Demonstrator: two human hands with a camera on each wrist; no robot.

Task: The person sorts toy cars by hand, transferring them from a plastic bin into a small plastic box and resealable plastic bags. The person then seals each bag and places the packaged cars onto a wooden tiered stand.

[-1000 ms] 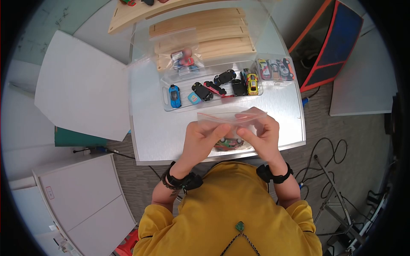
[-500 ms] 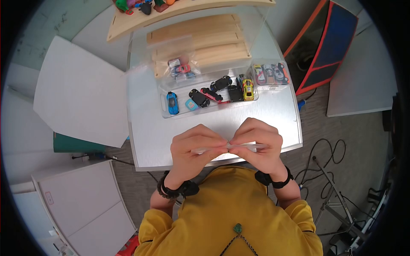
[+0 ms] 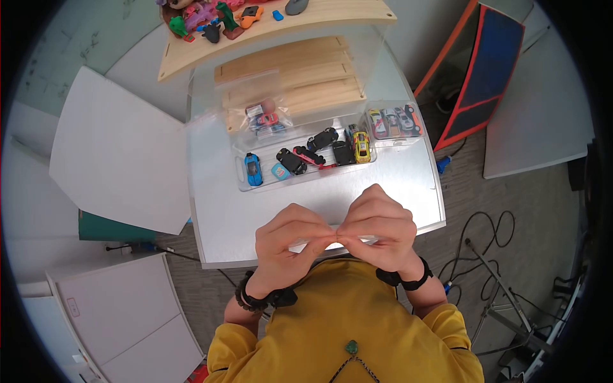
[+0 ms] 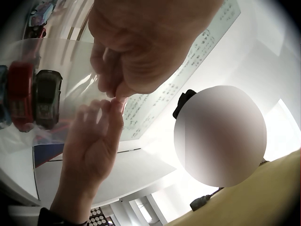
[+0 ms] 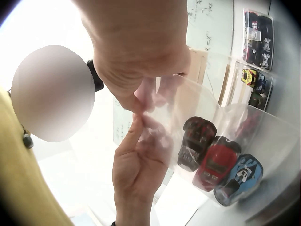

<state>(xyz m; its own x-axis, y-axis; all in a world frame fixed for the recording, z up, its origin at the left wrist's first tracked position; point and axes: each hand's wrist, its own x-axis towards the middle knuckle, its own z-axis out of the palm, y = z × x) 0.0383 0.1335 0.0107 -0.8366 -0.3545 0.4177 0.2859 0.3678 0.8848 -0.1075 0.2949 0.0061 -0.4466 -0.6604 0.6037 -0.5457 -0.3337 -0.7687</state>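
My left hand [image 3: 290, 246] and right hand [image 3: 382, 228] meet at the thumbs and fingertips above the table's front edge. Between them they pinch the top edge of a clear zip bag [image 5: 195, 96], which shows as a thin pale strip in the head view. Three toy cars sit side by side low in the bag: a dark car [image 5: 197, 141], a red car [image 5: 217, 162] and a blue car [image 5: 242, 176]. In the left wrist view the red car [image 4: 21, 96] and dark car [image 4: 48, 99] hang beyond the fingers.
Beyond the hands, a clear tray [image 3: 262, 185] holds several toy cars, among them a blue one [image 3: 253, 169]. A second zip bag [image 3: 265, 86] lies behind it. A clear box [image 3: 396, 121] of cars stands right, and a wooden shelf [image 3: 306, 29] with small figures rises behind.
The bag has tipped from facing up to edge-on, hiding its cars in the head view. Both hands have drawn together, fingertips pinching along its top edge. The head view has shifted upward.
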